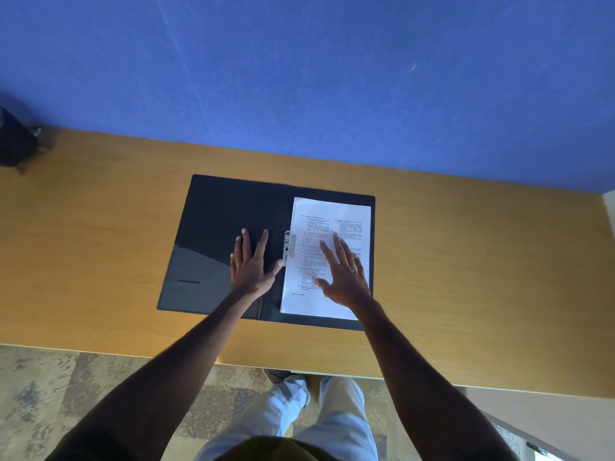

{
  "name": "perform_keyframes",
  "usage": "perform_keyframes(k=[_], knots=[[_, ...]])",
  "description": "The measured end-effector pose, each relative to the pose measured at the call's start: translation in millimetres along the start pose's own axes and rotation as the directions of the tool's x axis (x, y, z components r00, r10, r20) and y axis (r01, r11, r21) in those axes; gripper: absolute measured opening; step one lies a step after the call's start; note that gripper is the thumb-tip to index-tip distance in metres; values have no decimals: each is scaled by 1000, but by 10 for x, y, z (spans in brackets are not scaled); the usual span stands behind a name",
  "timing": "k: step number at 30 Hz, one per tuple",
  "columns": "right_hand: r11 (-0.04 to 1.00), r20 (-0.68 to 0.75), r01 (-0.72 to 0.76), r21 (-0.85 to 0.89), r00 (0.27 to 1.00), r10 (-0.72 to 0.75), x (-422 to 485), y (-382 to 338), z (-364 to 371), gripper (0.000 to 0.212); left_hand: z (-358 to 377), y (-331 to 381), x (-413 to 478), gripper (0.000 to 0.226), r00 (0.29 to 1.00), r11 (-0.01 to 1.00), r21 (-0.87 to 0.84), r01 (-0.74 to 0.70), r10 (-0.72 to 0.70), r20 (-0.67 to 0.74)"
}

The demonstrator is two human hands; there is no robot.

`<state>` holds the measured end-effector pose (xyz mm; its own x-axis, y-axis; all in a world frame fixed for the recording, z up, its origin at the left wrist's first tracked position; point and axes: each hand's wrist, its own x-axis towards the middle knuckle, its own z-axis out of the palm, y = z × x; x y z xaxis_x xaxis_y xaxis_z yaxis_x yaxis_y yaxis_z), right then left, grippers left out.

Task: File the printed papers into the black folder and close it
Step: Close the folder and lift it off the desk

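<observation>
The black folder [213, 227] lies open flat on the wooden table [100, 247]. White printed papers [346, 214] rest on its right half, their left edge at the metal clip [287, 245] on the spine. My left hand [253, 266] lies flat with fingers spread on the folder's left inner cover, its thumb touching the clip's lower end. My right hand [342, 274] lies flat with fingers spread on the lower middle of the papers. Neither hand grips anything.
A blue wall [332, 78] rises behind the table's far edge. A dark object [15, 138] stands at the table's far left. The near table edge runs above my legs and the patterned carpet [83, 387].
</observation>
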<state>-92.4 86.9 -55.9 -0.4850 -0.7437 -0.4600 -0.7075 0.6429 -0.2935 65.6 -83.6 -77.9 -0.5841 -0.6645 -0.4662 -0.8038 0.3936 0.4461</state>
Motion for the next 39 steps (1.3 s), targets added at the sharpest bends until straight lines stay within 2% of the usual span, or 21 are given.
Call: perform_keyframes(k=[5,9,12,14,19,22,26,30,35,37,39], knots=[[999,0,12,-32,1000,-12,-32,-20,-43,93,-127,-172,-49,73,999,1000,-20,-10,9,-34],[999,-10,-31,20,999,31,-53,-78,-80,92,-256,-410,-174,73,979,986,-89,140,-152,-139],[986,-100,-108,131,987,122,-35,-252,-92,86,-401,-665,-263,77,936,957,-135,255,-279,-214],[985,-143,-85,152,984,107,-16,-445,-72,80,-513,-843,-313,80,911,937,-167,307,-340,-233],[982,-112,158,102,983,-147,34,-1051,99,71,-672,-1075,-431,83,906,923,-166,348,-377,-195],[967,-53,239,87,971,-235,102,-1367,219,73,-717,-1105,-474,86,891,901,-215,376,-415,-182],[971,46,238,24,970,-238,154,-1589,379,77,-807,-1154,-438,77,875,873,-260,412,-459,-156],[973,62,229,-1,972,-228,130,-1606,431,81,-883,-1230,-368,56,847,823,-356,442,-514,-137],[975,91,222,-1,971,-221,106,-1607,403,84,-991,-1284,-256,46,793,736,-446,509,-603,-91],[976,107,218,4,970,-217,98,-1616,366,83,-1027,-1301,-227,37,793,712,-500,493,-604,-79],[978,136,208,25,968,-209,99,-1629,315,81,-1060,-1296,-224,42,809,699,-555,450,-583,-77]])
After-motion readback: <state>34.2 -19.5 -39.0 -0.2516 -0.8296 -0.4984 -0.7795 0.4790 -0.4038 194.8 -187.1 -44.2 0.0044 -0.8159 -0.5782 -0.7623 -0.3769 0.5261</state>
